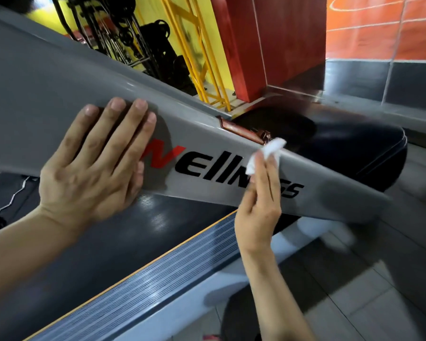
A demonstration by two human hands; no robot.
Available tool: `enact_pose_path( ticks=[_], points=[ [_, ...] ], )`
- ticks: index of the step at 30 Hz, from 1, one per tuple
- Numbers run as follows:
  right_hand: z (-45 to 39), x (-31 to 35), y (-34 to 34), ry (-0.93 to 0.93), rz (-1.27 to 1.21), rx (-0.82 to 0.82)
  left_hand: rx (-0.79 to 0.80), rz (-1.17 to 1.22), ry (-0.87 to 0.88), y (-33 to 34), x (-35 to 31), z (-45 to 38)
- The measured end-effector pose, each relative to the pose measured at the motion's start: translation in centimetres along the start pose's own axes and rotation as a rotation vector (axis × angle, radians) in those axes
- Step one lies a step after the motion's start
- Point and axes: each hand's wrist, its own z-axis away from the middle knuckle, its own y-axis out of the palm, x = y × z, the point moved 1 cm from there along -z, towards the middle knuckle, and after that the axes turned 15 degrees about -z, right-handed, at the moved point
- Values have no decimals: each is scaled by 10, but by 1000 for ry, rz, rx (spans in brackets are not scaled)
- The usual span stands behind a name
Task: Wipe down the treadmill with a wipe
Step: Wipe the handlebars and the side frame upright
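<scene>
My left hand flat, fingers spread, on grey treadmill upright; right hand pinching white wipe against it.

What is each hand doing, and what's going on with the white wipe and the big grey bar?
left hand: flat on the grey bar, fingers straight.
right hand: pinches the wipe against the bar.
wipe: crumpled, white, pressed on the bar's upper edge.
grey bar: slanting, with red and black lettering partly covered by both hands.
treadmill belt: dark, bare; moving or not, cannot tell.
</scene>
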Motion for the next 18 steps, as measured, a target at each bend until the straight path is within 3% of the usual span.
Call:
enact_pose_path(
  ticks=[2, 4, 8, 10, 12, 15, 16, 18],
  points=[
    [13, 4, 14, 96, -38, -86, 2, 14, 5, -1, 0, 1],
    [15, 32, 45, 85, -85, -68, 5, 21, 21, 0, 1, -1],
    [21, 88, 84, -226, -133, 261, 8, 72, 0, -3, 5, 1],
    [18, 74, 74, -292, -79, 307, 37, 143, -7, -7, 7, 0],
    [23, 44, 52, -140, -13, 205, 93, 194, -7, -13, 15, 0],
    [28, 12, 28, 253, -31, -123, 137, 112, 1, -20, 32, 8],
    [27, 15, 33, 313, -47, -197, 155, 97, 8, -21, 36, 11],
    [22, 42, 58, 235, -84, -184, 198, 100, 9, -21, 38, 15]
  ],
)
